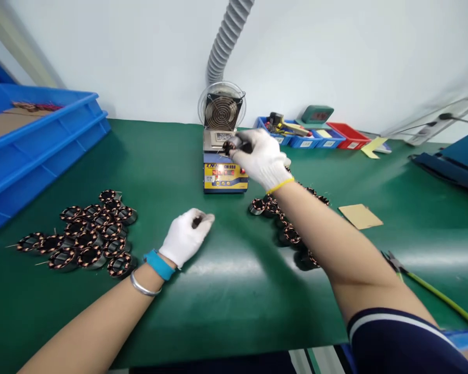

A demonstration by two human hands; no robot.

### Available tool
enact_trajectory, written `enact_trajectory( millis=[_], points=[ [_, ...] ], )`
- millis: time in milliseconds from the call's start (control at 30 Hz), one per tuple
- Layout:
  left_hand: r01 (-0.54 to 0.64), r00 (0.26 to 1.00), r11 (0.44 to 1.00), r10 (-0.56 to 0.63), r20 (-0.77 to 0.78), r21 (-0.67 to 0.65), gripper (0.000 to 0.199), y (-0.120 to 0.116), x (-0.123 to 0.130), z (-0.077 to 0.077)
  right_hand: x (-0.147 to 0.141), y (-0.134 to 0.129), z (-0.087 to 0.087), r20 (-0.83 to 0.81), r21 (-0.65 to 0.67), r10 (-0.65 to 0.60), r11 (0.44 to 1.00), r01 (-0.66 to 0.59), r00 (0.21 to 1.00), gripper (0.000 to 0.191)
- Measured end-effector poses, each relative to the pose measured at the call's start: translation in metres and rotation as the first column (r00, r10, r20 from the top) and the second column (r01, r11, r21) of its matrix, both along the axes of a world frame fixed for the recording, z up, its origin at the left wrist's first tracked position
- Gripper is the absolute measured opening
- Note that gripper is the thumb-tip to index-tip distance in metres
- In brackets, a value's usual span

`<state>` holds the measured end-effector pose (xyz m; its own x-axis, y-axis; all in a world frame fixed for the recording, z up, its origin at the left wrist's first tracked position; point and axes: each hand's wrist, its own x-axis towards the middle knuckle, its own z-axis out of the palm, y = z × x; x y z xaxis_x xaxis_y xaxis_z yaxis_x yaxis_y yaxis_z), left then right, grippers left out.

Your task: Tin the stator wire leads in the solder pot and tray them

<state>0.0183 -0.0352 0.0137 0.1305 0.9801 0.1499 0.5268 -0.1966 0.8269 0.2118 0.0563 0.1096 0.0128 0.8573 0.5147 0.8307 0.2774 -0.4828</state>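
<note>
got copper-wound ring (229, 147) pinched in right hand (260, 157), up by yellow-fronted machine (226, 181); can't tell grip on farther-off left hand (186, 237)

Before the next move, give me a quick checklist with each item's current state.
1. Wound stator held in right hand: ok, gripped above the blue-and-yellow control unit.
2. Display lit: ok, though the digits are too blurred to trust.
3. Left hand clear of the unit: ok; whether it pinches anything, cannot tell.
4. Fan behind the unit spinning: cannot tell.
5. Right-hand stators fully visible: not ok, the forearm covers some.
6. Cutters away from both hands: ok.
</note>
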Motion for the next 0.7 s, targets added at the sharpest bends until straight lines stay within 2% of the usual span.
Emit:
enact_trajectory(
  millis=[100,167,233,333,467,567,700],
  points=[
    [0.086,0.967,0.996,-0.090,-0.237,-0.028,0.025,0.003,0.005,-0.003,0.012,0.055,0.032,0.235,-0.021,-0.102,0.994,0.110,0.967,0.029],
    [0.111,0.948,0.993,-0.118,-0.297,-0.040,0.025,0.004,0.006,-0.003,0.012,0.083,0.043,0.351,-0.039,-0.113,0.990,0.135,0.929,0.030],
    [0.129,0.940,0.990,-0.139,-0.312,-0.054,0.024,0.005,0.005,-0.002,0.007,0.103,0.046,0.443,-0.063,-0.098,0.988,0.140,0.891,0.031],
    [0.135,0.938,0.987,-0.154,-0.311,-0.083,0.023,0.006,0.003,0.000,-0.005,0.118,0.044,0.559,-0.105,-0.078,0.981,0.163,0.826,0.033],
    [0.139,0.936,0.985,-0.164,-0.310,-0.102,0.023,0.006,0.004,0.002,-0.015,0.128,0.035,0.632,-0.131,-0.059,0.975,0.182,0.773,0.036],
    [0.145,0.934,0.985,-0.168,-0.317,-0.097,0.023,0.006,0.005,0.003,-0.016,0.134,0.029,0.627,-0.129,-0.035,0.981,0.148,0.778,0.034],
    [0.143,0.935,0.985,-0.165,-0.313,-0.092,0.022,0.006,0.005,0.004,-0.014,0.136,0.029,0.567,-0.154,-0.015,0.980,0.123,0.824,0.032]
  ],
)
